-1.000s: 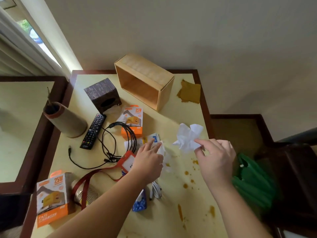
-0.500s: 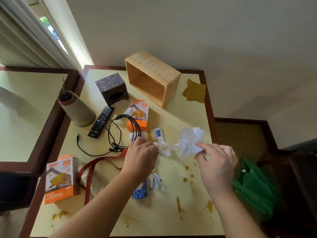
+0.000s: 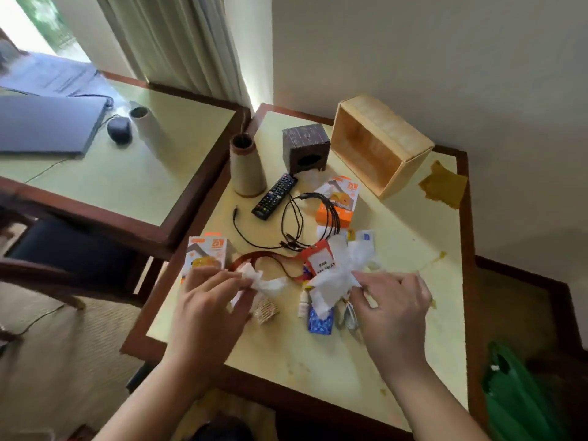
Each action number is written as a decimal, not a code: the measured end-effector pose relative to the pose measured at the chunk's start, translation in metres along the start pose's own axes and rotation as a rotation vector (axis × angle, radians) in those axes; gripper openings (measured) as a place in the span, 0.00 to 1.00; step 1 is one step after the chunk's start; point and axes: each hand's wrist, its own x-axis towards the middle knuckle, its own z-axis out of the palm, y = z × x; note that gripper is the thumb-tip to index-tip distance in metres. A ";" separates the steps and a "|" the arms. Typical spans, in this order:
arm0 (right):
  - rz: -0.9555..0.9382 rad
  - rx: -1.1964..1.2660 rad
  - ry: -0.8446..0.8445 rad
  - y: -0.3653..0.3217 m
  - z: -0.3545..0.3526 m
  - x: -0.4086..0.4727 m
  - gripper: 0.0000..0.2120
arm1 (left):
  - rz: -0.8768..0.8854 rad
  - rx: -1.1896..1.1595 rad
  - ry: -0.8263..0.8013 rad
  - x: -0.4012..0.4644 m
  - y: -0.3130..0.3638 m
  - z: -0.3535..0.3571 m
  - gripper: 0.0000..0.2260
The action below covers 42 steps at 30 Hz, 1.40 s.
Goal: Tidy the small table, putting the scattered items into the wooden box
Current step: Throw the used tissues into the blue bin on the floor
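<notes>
Both bare forearms reach in from the bottom edge over the near half of the small yellow-topped surface with dark wood trim [image 3: 413,256]. Left hand [image 3: 206,310] is back-up, wrist bent slightly inward, fingers curled and pinching a small crumpled white tissue [image 3: 264,281] between thumb and fingertips, just above the surface. Right hand [image 3: 391,303] is back-up too, fingers curled, gripping a larger crumpled white tissue [image 3: 334,281] at its right side; that tissue overlaps the pile of clutter.

Open light wooden box [image 3: 378,144] lies on its side at the far right of the surface, opening facing the person, well apart from both hands.

Between the hands and the box: orange-framed ID badge [image 3: 319,259] on a red lanyard [image 3: 254,257], looped black cable [image 3: 299,218], black remote control [image 3: 275,196], 2 orange-and-white charger boxes, one near the box [image 3: 340,198], one at the near left edge [image 3: 206,249]. Dark brown cube-shaped tissue holder [image 3: 304,148] and beige cone-shaped vase [image 3: 245,167] stand at the far left. Small blue patterned packet [image 3: 319,319] lies under the right hand's tissue. A mustard-yellow cloth [image 3: 444,186] sits right of the box.
</notes>
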 end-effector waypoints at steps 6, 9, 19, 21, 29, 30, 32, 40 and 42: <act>-0.381 0.065 -0.184 -0.113 0.057 -0.051 0.10 | -0.162 0.056 0.158 -0.096 -0.088 -0.058 0.07; -0.477 0.151 -0.277 -0.171 0.088 -0.088 0.10 | -0.316 0.047 0.181 -0.152 -0.135 -0.088 0.08; -0.365 0.373 -0.763 -0.283 0.227 -0.226 0.10 | -0.877 0.094 0.050 -0.278 -0.270 -0.071 0.05; -0.268 0.319 -0.865 -0.278 0.265 -0.245 0.09 | -0.973 0.044 0.013 -0.284 -0.292 -0.046 0.07; -0.058 0.194 -1.080 -0.204 0.451 -0.323 0.05 | -1.186 -0.108 -0.030 -0.310 -0.394 0.108 0.05; -0.059 0.156 -1.109 -0.194 0.472 -0.331 0.04 | -1.209 -0.111 -0.047 -0.316 -0.403 0.129 0.05; -0.043 0.052 -1.221 -0.174 0.512 -0.348 0.07 | -1.203 -0.086 -0.101 -0.328 -0.420 0.171 0.07; -0.045 -0.082 -1.593 -0.152 0.547 -0.363 0.33 | -1.111 -0.241 -0.475 -0.335 -0.438 0.225 0.23; -0.034 -0.092 -1.621 -0.157 0.521 -0.354 0.38 | -1.071 -0.218 -0.420 -0.332 -0.426 0.201 0.24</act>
